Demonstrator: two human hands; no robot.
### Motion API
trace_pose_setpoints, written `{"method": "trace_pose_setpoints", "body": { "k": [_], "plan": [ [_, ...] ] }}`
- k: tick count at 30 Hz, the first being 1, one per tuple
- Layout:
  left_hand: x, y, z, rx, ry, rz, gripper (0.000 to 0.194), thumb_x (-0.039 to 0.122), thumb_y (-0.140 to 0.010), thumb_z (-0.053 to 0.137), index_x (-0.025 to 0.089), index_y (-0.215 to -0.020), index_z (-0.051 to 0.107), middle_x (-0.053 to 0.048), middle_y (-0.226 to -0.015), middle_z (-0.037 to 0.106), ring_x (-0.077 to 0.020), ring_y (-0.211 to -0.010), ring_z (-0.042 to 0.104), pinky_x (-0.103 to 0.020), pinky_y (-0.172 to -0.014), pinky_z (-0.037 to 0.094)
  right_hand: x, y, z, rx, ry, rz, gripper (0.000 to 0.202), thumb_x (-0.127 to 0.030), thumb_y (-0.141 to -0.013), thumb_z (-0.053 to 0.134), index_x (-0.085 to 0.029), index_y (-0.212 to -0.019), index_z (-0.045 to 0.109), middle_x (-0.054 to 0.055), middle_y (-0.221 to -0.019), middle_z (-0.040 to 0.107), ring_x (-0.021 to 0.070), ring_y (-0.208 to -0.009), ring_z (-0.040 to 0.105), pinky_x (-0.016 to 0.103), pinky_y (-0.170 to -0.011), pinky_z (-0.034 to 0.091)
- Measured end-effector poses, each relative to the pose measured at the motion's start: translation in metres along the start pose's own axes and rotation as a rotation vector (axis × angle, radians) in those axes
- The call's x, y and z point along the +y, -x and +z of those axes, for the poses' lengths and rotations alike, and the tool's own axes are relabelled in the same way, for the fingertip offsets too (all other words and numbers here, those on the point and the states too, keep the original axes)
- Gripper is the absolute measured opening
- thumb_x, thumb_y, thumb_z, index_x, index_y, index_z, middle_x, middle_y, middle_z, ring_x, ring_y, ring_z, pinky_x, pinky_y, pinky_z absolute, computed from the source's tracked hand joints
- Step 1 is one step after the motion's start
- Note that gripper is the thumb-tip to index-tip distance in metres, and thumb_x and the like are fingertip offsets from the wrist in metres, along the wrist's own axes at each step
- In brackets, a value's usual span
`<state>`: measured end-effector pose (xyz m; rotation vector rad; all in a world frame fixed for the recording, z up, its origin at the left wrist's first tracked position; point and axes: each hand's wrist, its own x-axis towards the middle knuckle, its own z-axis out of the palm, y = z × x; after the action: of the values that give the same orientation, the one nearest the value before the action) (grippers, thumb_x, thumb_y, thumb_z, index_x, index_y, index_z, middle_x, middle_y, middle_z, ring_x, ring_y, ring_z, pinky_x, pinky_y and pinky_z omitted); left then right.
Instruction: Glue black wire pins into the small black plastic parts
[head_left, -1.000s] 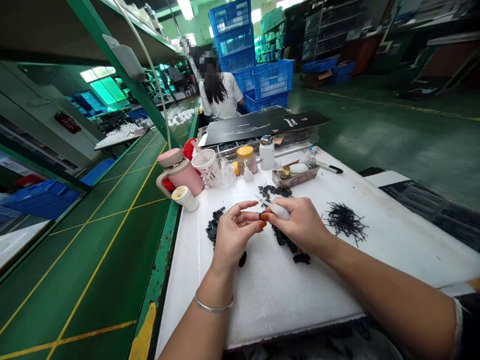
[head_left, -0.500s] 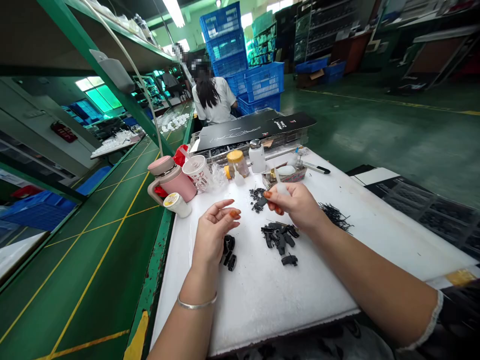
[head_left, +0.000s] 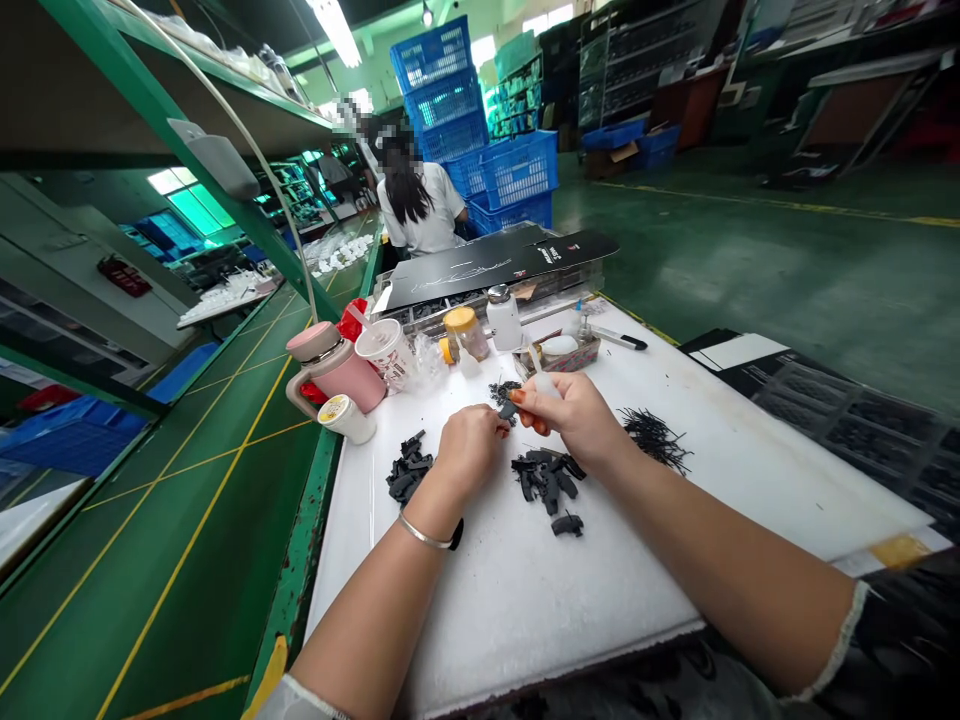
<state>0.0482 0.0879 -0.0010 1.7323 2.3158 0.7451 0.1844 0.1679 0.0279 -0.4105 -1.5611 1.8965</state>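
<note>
My right hand (head_left: 576,420) is closed around a small translucent squeeze bottle (head_left: 546,382) with a thin nozzle pointing up. A small black plastic part (head_left: 508,411) juts out at that hand's fingertips. My left hand (head_left: 471,448) has its fingers curled right beside this part; the back of the hand hides what they pinch, if anything. Below the hands lies a pile of black plastic parts (head_left: 546,476), with a single part (head_left: 568,525) just in front of it. Another black pile (head_left: 409,468) is left of my left hand. Tiny black pieces (head_left: 501,392) are heaped behind the fingertips.
Thin black pins (head_left: 654,438) lie right of my right forearm. A pink thermos (head_left: 349,370), a white tub (head_left: 347,418), a cup (head_left: 386,348), a yellow-lidded jar (head_left: 466,335) and a pump bottle (head_left: 503,318) line the back. A person (head_left: 421,205) sits ahead beside blue crates (head_left: 517,170).
My left hand has moved right and up to my right hand's fingertips, and its fingers have curled in. The black pile at the left is now uncovered. My right hand still holds the bottle.
</note>
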Motion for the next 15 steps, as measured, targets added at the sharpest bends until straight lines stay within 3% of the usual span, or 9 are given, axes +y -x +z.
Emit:
{"method": "trace_pose_setpoints", "body": {
  "k": [5,10,12,15],
  "plan": [
    [0.000,-0.001,0.002,0.001,0.097,-0.068,0.015,0.013,-0.074,0.056,0.019,-0.066,0.067,-0.005,-0.077,0.066,-0.0210,-0.080,0.060,-0.030,-0.074,0.043,0.000,0.001,0.000,-0.007,0.032,-0.021,0.030,-0.037,-0.073,0.070,-0.013,-0.060,0.056,0.000,-0.053,0.055,0.0071,-0.046,0.043,0.020,-0.043,0.031],
    [-0.005,0.006,-0.013,0.000,0.305,-0.143,0.013,0.027,-0.079,0.058,0.016,-0.079,0.066,-0.005,-0.079,0.068,-0.0184,-0.079,0.063,-0.027,-0.070,0.048,-0.002,0.002,-0.001,-0.012,0.076,-0.030,0.032,-0.038,-0.074,0.069,-0.013,-0.060,0.055,-0.001,-0.054,0.054,0.0073,-0.047,0.042,0.020,-0.044,0.031],
    [-0.006,0.013,-0.022,0.005,0.550,-0.212,0.018,0.031,-0.080,0.058,0.014,-0.082,0.064,-0.007,-0.083,0.069,-0.0165,-0.077,0.064,-0.025,-0.068,0.051,-0.003,0.003,0.000,-0.032,0.098,-0.011,0.032,-0.039,-0.074,0.069,-0.013,-0.060,0.055,0.000,-0.054,0.054,0.0078,-0.047,0.043,0.021,-0.044,0.031],
    [-0.006,0.028,-0.034,0.035,1.104,-0.384,0.017,0.026,-0.073,0.067,0.011,-0.078,0.063,-0.007,-0.084,0.069,-0.0125,-0.073,0.065,-0.020,-0.066,0.052,-0.004,0.005,0.003,-0.087,0.153,0.014,0.031,-0.038,-0.074,0.069,-0.013,-0.061,0.057,0.000,-0.053,0.054,0.0083,-0.048,0.043,0.021,-0.045,0.032]
  ]
}}
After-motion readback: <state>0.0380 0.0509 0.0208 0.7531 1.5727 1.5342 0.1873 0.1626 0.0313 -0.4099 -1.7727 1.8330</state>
